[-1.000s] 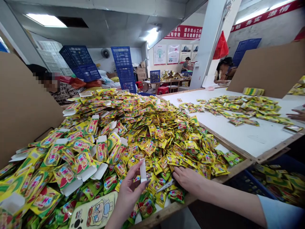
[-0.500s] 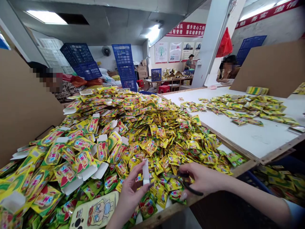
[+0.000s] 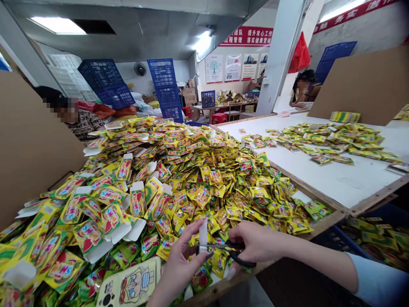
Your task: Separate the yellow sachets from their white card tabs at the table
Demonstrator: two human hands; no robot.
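My left hand (image 3: 183, 261) pinches a narrow white strip (image 3: 203, 234), perhaps paper or card, upright between thumb and fingers. In my right hand (image 3: 257, 241) is a pair of scissors (image 3: 237, 256) with black handles. Its blades point left and lie across the strip near my left thumb; whether they cut into it I cannot tell. Beneath and behind both hands spreads a heap of small yellow and green candy sachets (image 3: 204, 196). Small printed boxes (image 3: 115, 219) with white flaps, several open, lie to the left. A phone in a yellow cartoon case (image 3: 131, 283) rests beside my left wrist.
A wooden rim (image 3: 236, 279) edges the table near me. More packs lie on the white table (image 3: 332, 179) at right. Cardboard panels (image 3: 32, 153) stand at both sides. Blue crates (image 3: 162, 89) are stacked behind. Co-workers sit at far left and far right.
My right hand has moved left with the scissors, bringing the blades to the white strip. My left hand has shifted slightly right and down with the strip.
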